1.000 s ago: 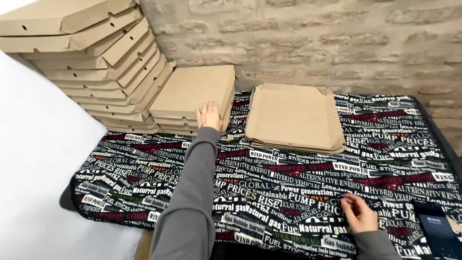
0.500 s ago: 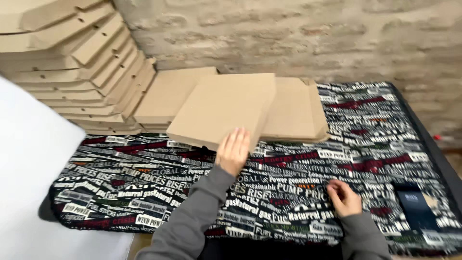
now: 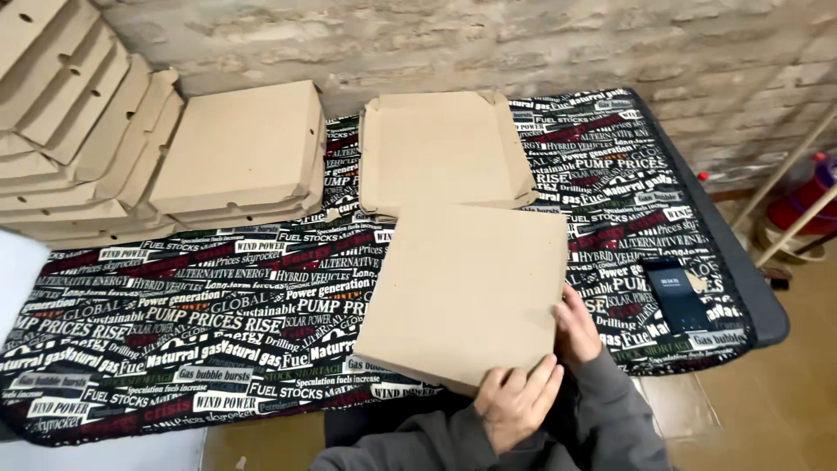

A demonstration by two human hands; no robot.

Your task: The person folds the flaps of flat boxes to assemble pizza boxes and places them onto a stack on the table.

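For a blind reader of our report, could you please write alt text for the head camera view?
Two hands, the left hand and right hand, hold a flat cardboard box over a table covered by a black printed cloth. More flat boxes lie behind, beside a leaning stack against a stone wall.

Across the top of your frame runs a rough wall [image 3: 523, 44] of pale brick or stone with uneven mortar. Below it you see a table [image 3: 758, 305] with a dark rim, spread with a black cloth [image 3: 174, 323] printed in white and red lettering. At the lower right, a tan floor [image 3: 776, 410] shows, with pale poles [image 3: 785, 192] leaning near something red [image 3: 806, 201].
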